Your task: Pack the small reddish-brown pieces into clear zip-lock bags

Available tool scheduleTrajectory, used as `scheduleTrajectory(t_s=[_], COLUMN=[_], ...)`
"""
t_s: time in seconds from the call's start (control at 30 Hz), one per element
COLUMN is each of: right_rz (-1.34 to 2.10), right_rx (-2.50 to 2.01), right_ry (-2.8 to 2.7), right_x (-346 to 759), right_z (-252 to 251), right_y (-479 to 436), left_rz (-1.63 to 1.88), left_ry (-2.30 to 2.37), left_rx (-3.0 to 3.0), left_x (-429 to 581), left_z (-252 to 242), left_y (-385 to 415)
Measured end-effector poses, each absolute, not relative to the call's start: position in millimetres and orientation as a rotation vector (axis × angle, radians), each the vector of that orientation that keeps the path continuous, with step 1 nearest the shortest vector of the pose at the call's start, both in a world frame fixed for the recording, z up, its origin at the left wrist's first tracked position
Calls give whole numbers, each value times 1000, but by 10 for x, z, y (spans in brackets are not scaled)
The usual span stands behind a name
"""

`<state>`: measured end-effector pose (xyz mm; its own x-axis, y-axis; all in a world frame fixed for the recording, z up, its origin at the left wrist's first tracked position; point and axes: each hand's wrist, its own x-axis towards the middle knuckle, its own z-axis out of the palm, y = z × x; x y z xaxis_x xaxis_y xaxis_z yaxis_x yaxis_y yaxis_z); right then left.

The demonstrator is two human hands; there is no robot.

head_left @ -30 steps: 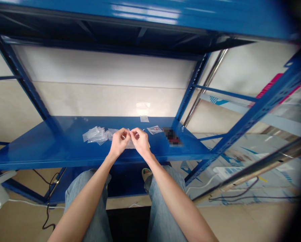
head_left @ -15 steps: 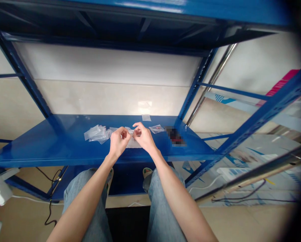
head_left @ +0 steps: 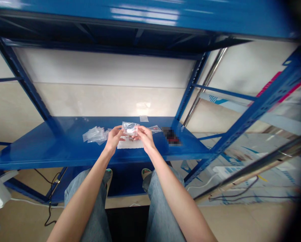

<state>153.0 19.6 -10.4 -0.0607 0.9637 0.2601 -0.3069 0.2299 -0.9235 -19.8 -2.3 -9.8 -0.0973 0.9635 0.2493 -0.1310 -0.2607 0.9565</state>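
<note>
Between my two hands a small clear plastic bag [head_left: 130,127] is held up by its side edges, facing me. My left hand [head_left: 114,137] pinches its left edge and my right hand [head_left: 144,135] its right edge. What the bag contains, if anything, I cannot make out through the glare. Below it a white sheet [head_left: 129,144] lies on the blue shelf, with small things on it that are too blurred to name. Left of my left hand is a loose pile of clear plastic bags [head_left: 95,134]. Just right of my right hand lies another clear bag [head_left: 155,129] with small reddish pieces.
A single flat bag [head_left: 143,118] lies at the back of the blue shelf [head_left: 57,144]. A blurred-out dark object [head_left: 171,135] is at the right. Another shelf [head_left: 150,20] hangs overhead, with blue uprights on both sides. Cables run along the floor at left.
My hands were pinched close together over the white sheet. They have moved apart, and the clear bag is now spread upright between them. The view has shifted slightly.
</note>
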Motion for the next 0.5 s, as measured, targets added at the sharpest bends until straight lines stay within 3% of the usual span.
scheduleTrajectory(t_s=[0.23,0.5], right_rz=[1242,1534], right_rx=[-809,-843], right_ry=[-1019,-668], right_x=[1603,1452], right_z=[-203,-205], right_y=[234,302], left_rz=[1534,1453], left_ry=[947,973], left_rx=[1178,1521], left_x=[-139,-37], left_z=[-112,-105], left_y=[-5,35])
